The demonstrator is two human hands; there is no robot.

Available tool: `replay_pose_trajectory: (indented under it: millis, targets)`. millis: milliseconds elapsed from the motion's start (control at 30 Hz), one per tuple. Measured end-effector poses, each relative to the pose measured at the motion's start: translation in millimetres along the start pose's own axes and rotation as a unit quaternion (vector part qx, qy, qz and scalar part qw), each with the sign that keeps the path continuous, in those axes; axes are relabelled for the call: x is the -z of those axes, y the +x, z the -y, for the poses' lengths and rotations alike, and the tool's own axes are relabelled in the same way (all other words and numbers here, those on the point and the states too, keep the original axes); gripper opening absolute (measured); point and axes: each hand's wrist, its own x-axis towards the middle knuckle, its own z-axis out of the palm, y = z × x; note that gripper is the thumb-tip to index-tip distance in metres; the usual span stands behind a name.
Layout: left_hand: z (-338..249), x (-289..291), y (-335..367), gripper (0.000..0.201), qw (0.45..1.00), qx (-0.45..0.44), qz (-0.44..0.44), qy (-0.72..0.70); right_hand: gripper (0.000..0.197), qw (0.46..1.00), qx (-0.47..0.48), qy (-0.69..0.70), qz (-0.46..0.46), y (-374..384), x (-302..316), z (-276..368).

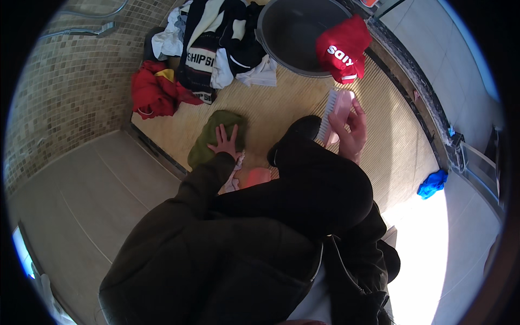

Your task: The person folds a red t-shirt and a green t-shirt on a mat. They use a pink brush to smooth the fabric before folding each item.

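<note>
My left hand (pixel 225 142) lies flat with spread fingers on an olive-green cloth (pixel 208 134), which rests on the ribbed tan floor. My right hand (pixel 352 135) grips a pink scrub brush (pixel 342 105) by its back, held up on the right with the white bristles facing left. Beside my left wrist a pale pink cloth (pixel 234 180) shows in part. A coral-pink object (pixel 258 176) sits close to it, partly covered by my leg, so its kind cannot be made out.
Piled clothes (pixel 216 49) lie at the far left, with a red garment (pixel 154 92) at their near edge. A grey basin (pixel 295 35) stands at the back, a red cloth (pixel 344 49) draped over its rim. A blue cloth (pixel 432 184) lies far right, by the raised edge (pixel 425 111).
</note>
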Motion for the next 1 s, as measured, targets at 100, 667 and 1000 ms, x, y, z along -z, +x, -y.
replay_pose_trajectory:
  millis: [100,667,1000]
  targets:
    - [36.1,-45.3,34.5,0.084,0.999,-0.005,0.021,-0.042,0.075,0.998,-0.052,-0.007,-0.019,-8.7,-4.1,12.0]
    - [18.2,232.2,-50.5,0.052,0.408,-0.261,0.239,-0.842,0.058,0.932,-0.053,0.349,-0.076,-35.9,105.7,82.6]
    - [-158.5,383.9,-158.5,0.044,0.353,-0.514,0.352,-0.697,0.058,0.895,0.131,0.41,0.114,-129.8,158.0,212.6]
